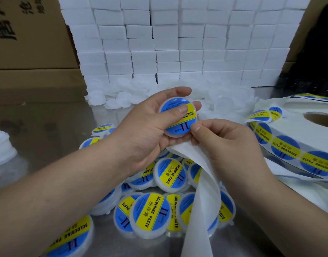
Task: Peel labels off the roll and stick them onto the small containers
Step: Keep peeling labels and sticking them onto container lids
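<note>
My left hand (pixel 146 127) grips a small round white container (pixel 180 119), thumb pressing on the blue and yellow "SOLDERING PASTE" label stuck on its lid. My right hand (pixel 226 140) pinches the white backing strip (pixel 200 191) at the container's lower right edge; the strip hangs down over the pile. The label roll (pixel 296 141) lies flat at the right, with round labels along its side. A heap of labelled containers (pixel 155 210) lies below my hands. Plain white containers (pixel 122 95) are heaped behind.
A wall of stacked white boxes (pixel 178 43) stands at the back. Brown cartons (pixel 30 43) stand at the left. A stack of white lids (pixel 2 145) sits at the left edge. The metal tabletop (pixel 48 117) shows at the left.
</note>
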A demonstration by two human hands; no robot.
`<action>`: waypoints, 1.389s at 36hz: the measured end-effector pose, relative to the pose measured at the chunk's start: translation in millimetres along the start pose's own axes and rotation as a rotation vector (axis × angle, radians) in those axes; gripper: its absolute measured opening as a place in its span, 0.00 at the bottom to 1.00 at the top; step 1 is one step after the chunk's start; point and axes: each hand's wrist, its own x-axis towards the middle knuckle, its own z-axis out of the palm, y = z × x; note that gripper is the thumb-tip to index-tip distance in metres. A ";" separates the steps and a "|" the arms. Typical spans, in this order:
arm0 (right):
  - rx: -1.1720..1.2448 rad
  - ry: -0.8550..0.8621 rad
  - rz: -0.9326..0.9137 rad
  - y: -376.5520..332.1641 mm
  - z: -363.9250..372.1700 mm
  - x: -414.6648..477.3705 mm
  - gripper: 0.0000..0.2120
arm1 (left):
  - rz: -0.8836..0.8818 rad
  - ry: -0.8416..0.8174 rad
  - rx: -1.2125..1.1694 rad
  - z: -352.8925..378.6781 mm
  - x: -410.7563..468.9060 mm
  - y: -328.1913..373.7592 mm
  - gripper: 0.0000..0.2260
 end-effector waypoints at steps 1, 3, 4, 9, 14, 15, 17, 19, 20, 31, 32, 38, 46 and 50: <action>-0.007 0.002 -0.001 0.1 0.1 0.1 0.15 | 0.002 0.001 0.002 0.2 -0.2 0.1 0.12; -0.015 0.007 -0.002 0.5 0.1 0.5 0.16 | 0.004 0.006 0.006 0.8 -0.5 0.6 0.12; -0.017 0.009 0.000 0.9 0.1 0.7 0.15 | 0.004 0.011 0.012 0.8 -0.6 0.7 0.11; -0.046 0.016 0.012 3.7 -0.3 1.4 0.13 | 0.016 0.049 0.055 2.0 -1.3 -0.3 0.11; -0.074 0.036 0.016 4.0 -0.4 1.6 0.15 | 0.091 0.079 0.163 8.5 -5.8 2.1 0.13; -0.076 0.040 0.012 3.2 0.0 1.5 0.14 | 0.121 0.085 0.203 10.3 -7.5 2.5 0.13; -0.093 0.052 0.010 2.9 -0.1 0.9 0.12 | 0.192 0.098 0.310 16.0 -11.1 3.0 0.14; -0.148 0.087 0.026 7.5 -1.7 2.2 0.10 | 0.270 0.137 0.385 21.2 -13.7 5.8 0.14; -0.187 0.108 0.045 10.2 -3.0 3.1 0.08 | 0.306 0.170 0.383 22.5 -13.9 9.9 0.13; -0.141 0.078 -0.051 5.5 -3.5 1.9 0.21 | 0.134 0.273 0.799 14.2 -10.8 4.0 0.09; -0.191 0.066 -0.078 5.8 -3.0 1.2 0.21 | 0.148 0.233 0.864 15.1 -12.1 0.3 0.10; -0.460 0.052 -0.187 12.7 1.0 -0.1 0.18 | 0.221 0.139 0.989 12.2 -13.8 -4.4 0.13; -0.315 0.080 -0.060 11.4 -1.8 0.3 0.24 | 0.230 0.270 1.260 -9.3 -0.4 4.8 0.17; -0.242 0.075 -0.047 9.7 -0.9 0.7 0.14 | 0.073 0.300 1.336 -33.9 14.5 6.2 0.16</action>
